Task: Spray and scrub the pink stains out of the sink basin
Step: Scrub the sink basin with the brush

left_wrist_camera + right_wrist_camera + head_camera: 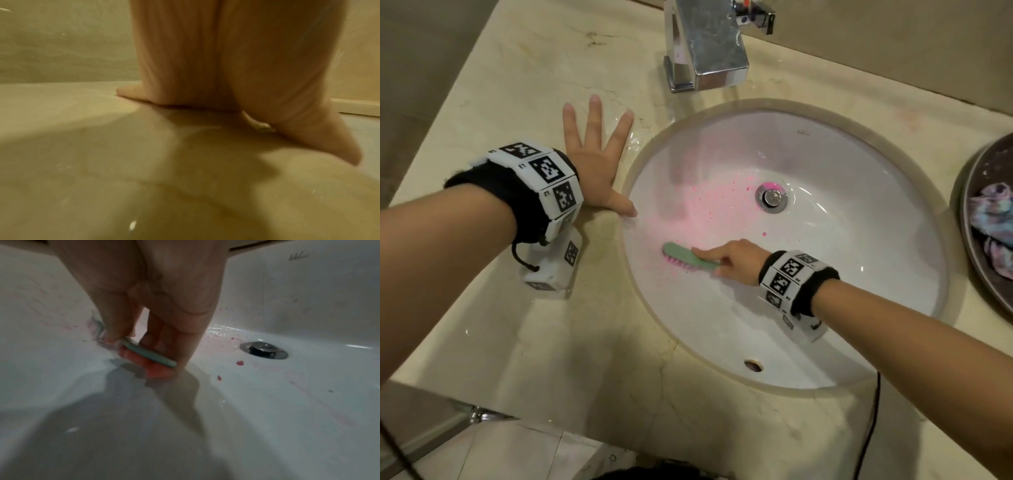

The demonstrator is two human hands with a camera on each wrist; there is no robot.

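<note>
The white oval sink basin [859, 260] carries pink speckled stains [709, 205] on its left slope and around the metal drain [771, 197]. My right hand [736, 260] grips the handle of a green brush with pink bristles [688, 258], bristles down on the basin's left wall. From the right wrist, the brush [148, 353] sits under my fingers, pink spots [239, 363] lying toward the drain [264, 350]. My left hand [599, 161] lies flat with fingers spread on the beige counter [517, 102], thumb at the basin rim. It also shows as the left hand [226, 73] pressed on the counter.
A chrome faucet [705, 48] stands behind the basin. A dark round tray with a crumpled cloth [993, 219] sits at the right edge. Water puddles on the counter by my left fingers. A black cable [873, 428] hangs over the front edge.
</note>
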